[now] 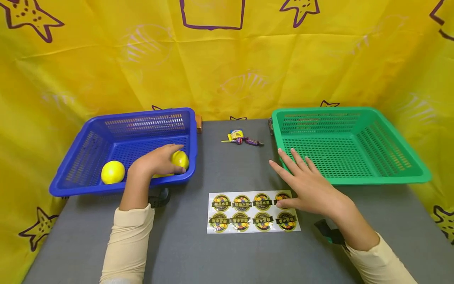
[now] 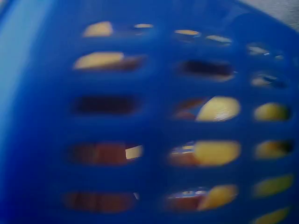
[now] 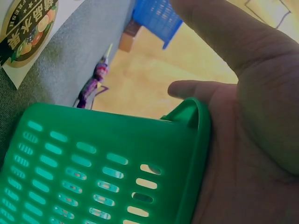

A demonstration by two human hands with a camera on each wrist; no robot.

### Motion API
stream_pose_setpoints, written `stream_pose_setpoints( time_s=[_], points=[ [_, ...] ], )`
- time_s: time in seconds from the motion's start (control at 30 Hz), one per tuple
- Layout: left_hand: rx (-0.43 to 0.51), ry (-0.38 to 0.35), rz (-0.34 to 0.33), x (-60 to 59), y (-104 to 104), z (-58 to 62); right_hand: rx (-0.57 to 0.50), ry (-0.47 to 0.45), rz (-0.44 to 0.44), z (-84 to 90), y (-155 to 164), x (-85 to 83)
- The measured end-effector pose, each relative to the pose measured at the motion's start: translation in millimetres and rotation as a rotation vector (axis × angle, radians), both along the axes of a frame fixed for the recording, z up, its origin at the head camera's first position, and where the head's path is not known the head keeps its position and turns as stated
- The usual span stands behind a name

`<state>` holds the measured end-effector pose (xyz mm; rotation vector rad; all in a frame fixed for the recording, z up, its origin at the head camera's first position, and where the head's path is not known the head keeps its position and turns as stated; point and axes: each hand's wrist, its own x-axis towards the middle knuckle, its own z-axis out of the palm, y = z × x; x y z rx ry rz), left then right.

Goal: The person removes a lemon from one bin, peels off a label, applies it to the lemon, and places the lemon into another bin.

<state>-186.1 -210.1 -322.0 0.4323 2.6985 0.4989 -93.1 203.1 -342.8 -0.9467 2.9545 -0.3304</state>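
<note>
While reaching into the blue basket (image 1: 88, 134), left hand (image 1: 156, 161) curled over one lemon (image 1: 181, 158).

Second lemon (image 1: 112, 172) lying free in the same basket, near the left hand but apart from it (through the basket wall (image 2: 149, 116), only blurred yellow and skin patches in the left wrist view). Right hand (image 1: 305, 185) flat and relaxed, fingers straight and spread, holding nothing, thumb tip over the top right sticker of the sticker sheet (image 1: 252, 212) on the grey desk (image 1: 220, 252), fingertips at the corner of the green basket (image 1: 390, 177). Wrapped candies (image 1: 242, 138) between both baskets.
</note>
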Motion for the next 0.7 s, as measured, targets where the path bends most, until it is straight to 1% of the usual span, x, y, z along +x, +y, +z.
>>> stream_pose_setpoints(
  time_s=[0.1, 0.2, 0.27, 0.4, 0.6, 0.7],
  points=[
    [-0.018, 0.002, 0.015, -0.3, -2, -10.8, 0.01, -0.001, 0.003, -1.9, -3, 0.6],
    [-0.036, 0.046, 0.025, 3.6, -4, -18.7, 0.01, -0.009, 0.007, -4.2, -6, 1.9],
    [-0.037, 0.077, 0.029, 6.1, -5, -21.6, 0.015, -0.005, 0.008, -5.5, -8, 2.6],
    [-0.015, 0.111, 0.029, 6.7, -2, -23.4, 0.033, 0.018, 0.0, -5.5, -7, 2.6],
    [-0.004, 0.15, 0.017, -2.0, 4, -25.5, 0.044, 0.018, -0.014, -2.9, -2, -0.4],
    [-0.008, 0.168, 0.014, -2.8, 3, -24.8, 0.045, 0.016, -0.013, -2.4, -2, -1.1]
  ],
)
